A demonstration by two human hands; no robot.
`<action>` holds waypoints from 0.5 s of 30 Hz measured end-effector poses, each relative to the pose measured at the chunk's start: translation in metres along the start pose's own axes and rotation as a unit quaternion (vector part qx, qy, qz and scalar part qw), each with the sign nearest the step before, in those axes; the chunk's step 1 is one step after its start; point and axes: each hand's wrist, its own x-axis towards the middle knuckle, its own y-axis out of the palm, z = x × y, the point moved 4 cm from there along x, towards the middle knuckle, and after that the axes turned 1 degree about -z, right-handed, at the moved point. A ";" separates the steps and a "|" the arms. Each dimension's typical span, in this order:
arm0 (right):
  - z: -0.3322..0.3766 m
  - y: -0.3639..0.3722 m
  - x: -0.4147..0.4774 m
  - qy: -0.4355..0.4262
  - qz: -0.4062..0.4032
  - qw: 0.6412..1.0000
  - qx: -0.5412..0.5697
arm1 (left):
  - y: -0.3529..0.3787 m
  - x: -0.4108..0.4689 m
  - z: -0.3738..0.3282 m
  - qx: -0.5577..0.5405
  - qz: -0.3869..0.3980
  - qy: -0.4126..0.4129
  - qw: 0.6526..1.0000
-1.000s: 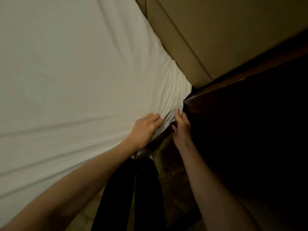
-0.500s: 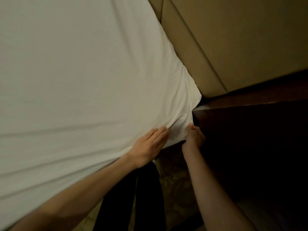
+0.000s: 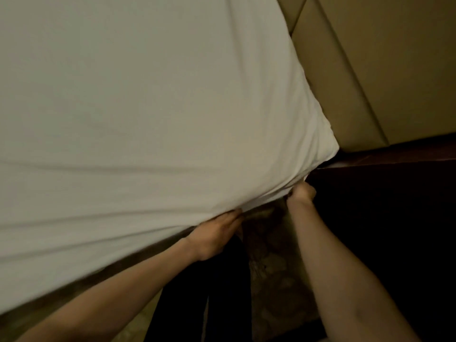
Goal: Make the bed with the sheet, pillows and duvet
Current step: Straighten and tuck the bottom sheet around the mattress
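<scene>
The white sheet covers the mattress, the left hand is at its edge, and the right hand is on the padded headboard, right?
Not quite: the head view shows the right hand at the edge of the sheet too, near its corner, apart from the headboard. The sheet and the left hand are as you said.

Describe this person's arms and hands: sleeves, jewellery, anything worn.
The left forearm and right forearm are bare to the frame's edge; no sleeve shows. The left hand and right hand are ungloved, with no watch, bracelet or ring visible. Dim light hides finer marks.
</scene>
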 end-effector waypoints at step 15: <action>-0.134 0.050 -0.202 0.056 0.286 0.883 -0.369 | -0.006 -0.254 0.063 -0.660 -0.410 -0.607 0.166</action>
